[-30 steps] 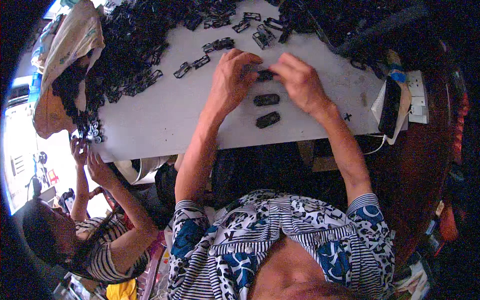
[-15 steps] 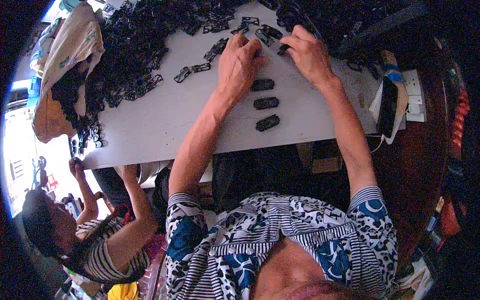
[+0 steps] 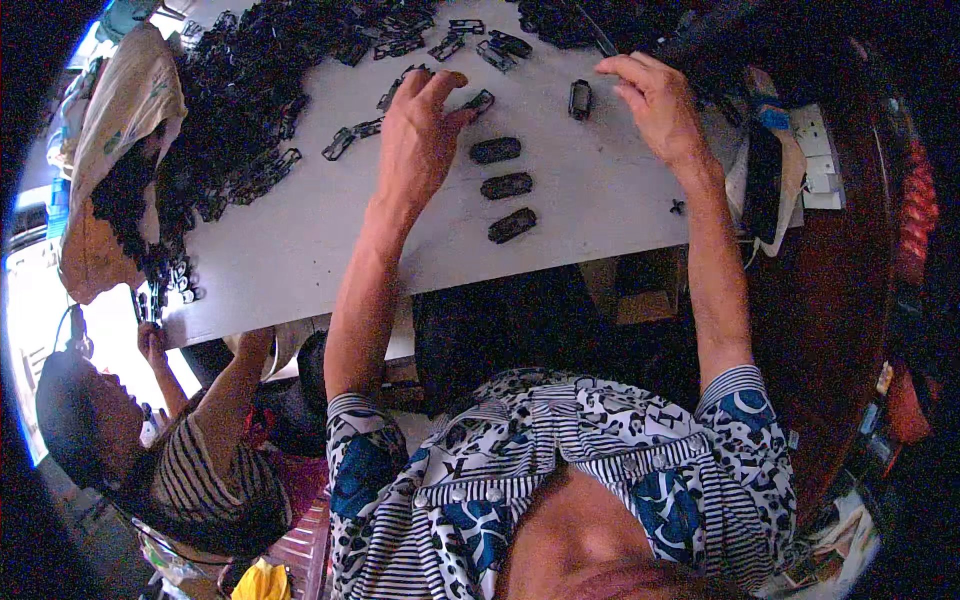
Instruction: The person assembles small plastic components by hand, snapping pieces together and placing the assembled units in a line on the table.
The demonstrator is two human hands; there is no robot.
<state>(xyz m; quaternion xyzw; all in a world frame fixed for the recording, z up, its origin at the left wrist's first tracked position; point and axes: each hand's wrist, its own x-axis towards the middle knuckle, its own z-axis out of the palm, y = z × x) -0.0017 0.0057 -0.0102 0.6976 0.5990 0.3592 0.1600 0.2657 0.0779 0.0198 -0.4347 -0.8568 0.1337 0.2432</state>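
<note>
My left hand (image 3: 422, 128) is over the table with its fingers apart. A small black frame-like plastic part (image 3: 480, 103) lies by its thumb; I cannot tell if they touch. To the right, my right hand (image 3: 655, 105) is held with thumb and index finger spread and nothing visible between them. A narrow black oblong part (image 3: 580, 100) rests on the table just left of that hand. Between my forearms, three black oblong parts form a column: the far one (image 3: 496, 150), the middle one (image 3: 507, 186) and the near one (image 3: 512, 225).
Black parts make a large heap (image 3: 240, 110) at the far left, with loose frames (image 3: 495, 55) at the back. A sack (image 3: 125, 170) stands at the table's left end. Another person (image 3: 190, 460) sits at lower left. A white power strip (image 3: 820, 160) is at right.
My hands have moved apart, left hand leftward and right hand rightward. The oblong part by my right fingers now lies free on the table. The view has shifted slightly.
</note>
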